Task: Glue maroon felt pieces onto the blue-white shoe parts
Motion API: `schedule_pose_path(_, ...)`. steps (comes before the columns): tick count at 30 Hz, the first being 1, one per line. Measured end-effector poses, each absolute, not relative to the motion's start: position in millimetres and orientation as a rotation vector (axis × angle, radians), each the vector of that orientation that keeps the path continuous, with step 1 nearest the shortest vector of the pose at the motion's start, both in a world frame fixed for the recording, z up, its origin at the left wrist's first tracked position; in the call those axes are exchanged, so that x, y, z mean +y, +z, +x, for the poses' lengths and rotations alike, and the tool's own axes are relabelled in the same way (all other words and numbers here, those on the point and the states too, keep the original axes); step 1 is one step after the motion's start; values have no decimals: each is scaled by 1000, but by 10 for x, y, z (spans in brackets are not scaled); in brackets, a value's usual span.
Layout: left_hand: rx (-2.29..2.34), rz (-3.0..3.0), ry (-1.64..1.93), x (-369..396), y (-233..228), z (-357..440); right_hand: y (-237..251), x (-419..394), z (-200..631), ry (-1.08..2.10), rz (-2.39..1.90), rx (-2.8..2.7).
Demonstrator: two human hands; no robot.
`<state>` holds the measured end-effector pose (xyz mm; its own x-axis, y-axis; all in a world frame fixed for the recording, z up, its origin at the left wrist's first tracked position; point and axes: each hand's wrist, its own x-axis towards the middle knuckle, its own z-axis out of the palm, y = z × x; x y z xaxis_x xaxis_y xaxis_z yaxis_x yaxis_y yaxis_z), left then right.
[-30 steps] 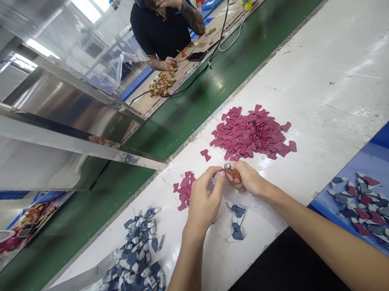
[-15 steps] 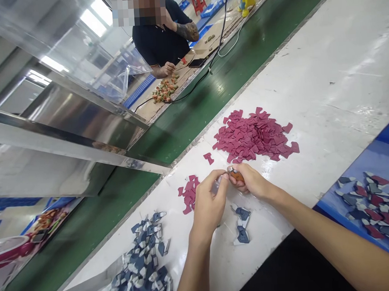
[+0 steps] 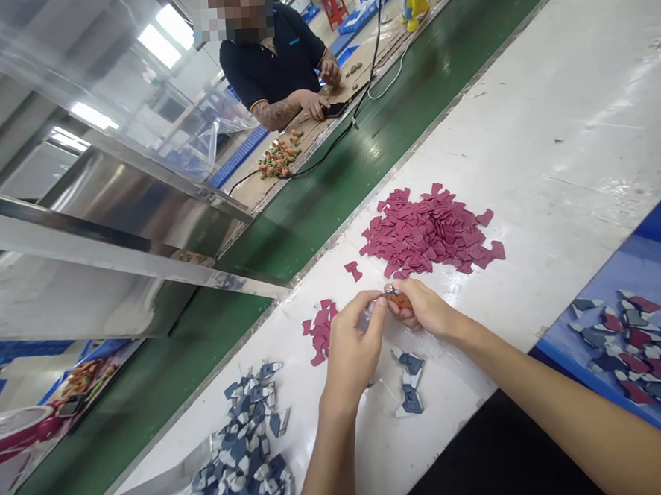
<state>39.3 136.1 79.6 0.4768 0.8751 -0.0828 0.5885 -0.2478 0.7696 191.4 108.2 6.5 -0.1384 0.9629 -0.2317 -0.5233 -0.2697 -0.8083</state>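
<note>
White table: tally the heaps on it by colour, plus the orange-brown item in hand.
Maroon: 2 (large heap, small heap)
Blue-and-white heap: 1
Orange-brown item in right hand: 1
Total: 4

The person's left forearm (image 3: 334, 434) angled up from six o'clock, left hand (image 3: 350, 339) pinching with thumb (image 3: 376, 319) and forefinger (image 3: 366, 298) toward two o'clock, right forearm (image 3: 556, 379) slanting from four o'clock, right hand (image 3: 422, 307) tightly curled.
</note>
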Motion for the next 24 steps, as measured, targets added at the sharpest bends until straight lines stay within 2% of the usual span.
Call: schedule_pose_path(24,1196,1963,526,1351,770,403,62,1097,1910,1661,-917,-675)
